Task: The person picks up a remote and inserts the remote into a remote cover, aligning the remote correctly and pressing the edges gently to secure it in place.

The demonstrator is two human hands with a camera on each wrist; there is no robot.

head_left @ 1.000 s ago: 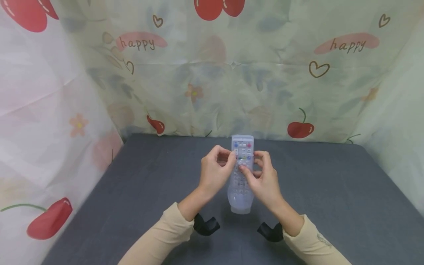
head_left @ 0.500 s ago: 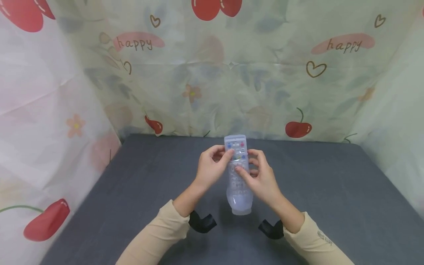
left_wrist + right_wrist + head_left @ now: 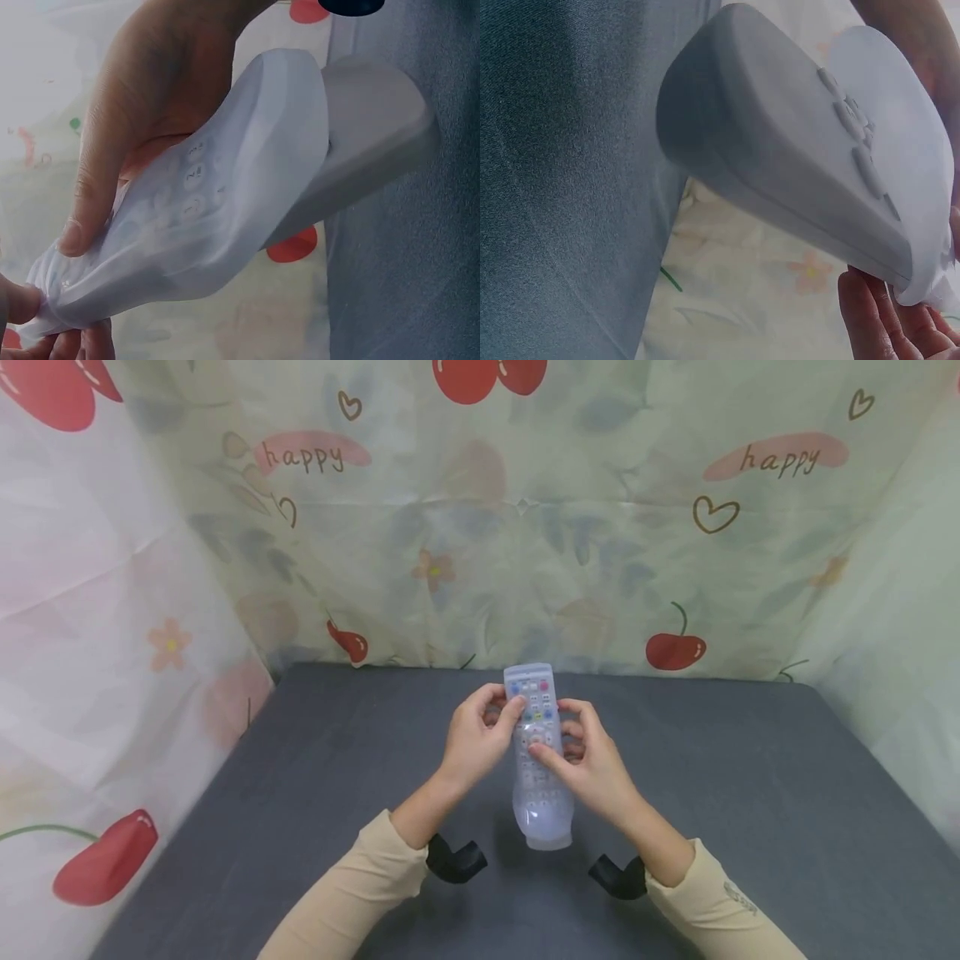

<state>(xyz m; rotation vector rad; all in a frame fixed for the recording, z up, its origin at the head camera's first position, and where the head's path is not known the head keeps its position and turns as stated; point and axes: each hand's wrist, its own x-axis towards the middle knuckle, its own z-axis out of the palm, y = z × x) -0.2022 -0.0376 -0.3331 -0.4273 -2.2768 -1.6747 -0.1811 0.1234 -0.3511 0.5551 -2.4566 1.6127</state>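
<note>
A pale grey remote control is held up between both hands above the table, partly inside a translucent white cover. Its lower end sticks out of the cover bare, as both wrist views show. Buttons show through the cover in the head view. My left hand grips the left edge near the top, thumb on the front. Lower on the right side, my right hand holds the covered remote, its thumb lying across the middle buttons and its fingers behind. In the left wrist view the right hand reaches around the cover.
The dark grey table spreads beneath the hands. Printed cloth with cherries and hearts hangs behind and at both sides. Black curved wrist mounts hang below the wrists, near the beige sleeves.
The remote's top has tilted slightly left. My left thumb has moved further onto its front face, and my right hand has kept its grip. The camera view has shifted a little.
</note>
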